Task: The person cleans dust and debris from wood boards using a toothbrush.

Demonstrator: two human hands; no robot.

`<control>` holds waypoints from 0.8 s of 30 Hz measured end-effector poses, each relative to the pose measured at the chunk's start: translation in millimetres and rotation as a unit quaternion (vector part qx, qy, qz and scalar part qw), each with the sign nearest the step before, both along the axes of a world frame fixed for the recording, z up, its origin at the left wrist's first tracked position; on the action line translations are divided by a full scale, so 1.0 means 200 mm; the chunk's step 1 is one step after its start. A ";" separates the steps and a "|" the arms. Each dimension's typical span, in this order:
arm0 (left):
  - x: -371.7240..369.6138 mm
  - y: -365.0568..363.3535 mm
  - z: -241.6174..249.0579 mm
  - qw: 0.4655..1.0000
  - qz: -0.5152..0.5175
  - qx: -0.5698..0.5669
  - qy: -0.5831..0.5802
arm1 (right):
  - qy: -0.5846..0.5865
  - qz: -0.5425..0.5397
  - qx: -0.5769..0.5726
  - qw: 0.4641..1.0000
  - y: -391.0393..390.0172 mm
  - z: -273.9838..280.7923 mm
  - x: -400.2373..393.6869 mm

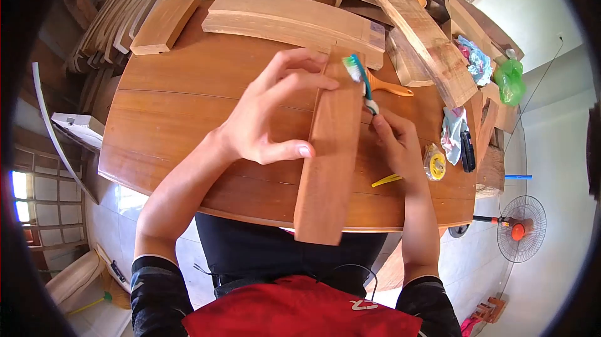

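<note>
A long brown wooden board point(328, 155) lies lengthwise in front of me, its near end past the table's front edge. My left hand point(266, 105) is at its left side with fingers spread. A fingertip rests on the board's face and the thumb tip is at its left edge. My right hand point(397, 143) is closed round the handle of a toothbrush point(367, 90). The white, green and blue bristle head is over the board's right side near the far end. Behind the toothbrush lies an orange-handled tool point(391, 86), its other end hidden.
On the wooden table point(169, 118), a thick curved plank point(282, 18) and a wood block point(166, 24) lie at the back. A long timber point(432, 49) slants at right. Nearby are a yellow round tape point(435, 163), a black object point(467, 151) and a cloth point(454, 133). A fan point(519, 230) stands right.
</note>
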State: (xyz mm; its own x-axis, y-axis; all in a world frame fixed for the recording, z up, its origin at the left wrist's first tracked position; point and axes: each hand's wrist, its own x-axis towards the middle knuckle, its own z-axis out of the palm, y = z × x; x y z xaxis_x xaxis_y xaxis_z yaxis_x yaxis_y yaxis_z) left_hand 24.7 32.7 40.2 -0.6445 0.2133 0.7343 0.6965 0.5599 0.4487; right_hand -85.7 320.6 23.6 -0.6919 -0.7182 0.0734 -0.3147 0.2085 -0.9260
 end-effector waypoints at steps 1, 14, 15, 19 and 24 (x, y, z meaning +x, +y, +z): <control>0.01 0.03 -0.02 0.996 -0.033 0.055 -0.062 | 0.033 -0.013 0.002 0.999 0.00 0.00 -0.01; -0.04 0.08 -0.12 0.993 -0.031 0.107 -0.025 | 0.146 0.061 0.138 0.978 0.13 0.42 -0.32; -0.05 0.11 -0.11 0.984 -0.004 0.173 -0.040 | 0.146 0.086 0.160 0.972 0.13 0.52 -0.32; -0.20 0.12 -0.15 0.906 -0.001 0.368 -0.207 | 0.175 0.117 0.233 0.949 0.04 0.82 -0.32; -0.44 0.11 -0.29 0.834 -0.068 0.428 -0.342 | 0.175 0.094 0.265 0.944 -0.05 0.78 -0.36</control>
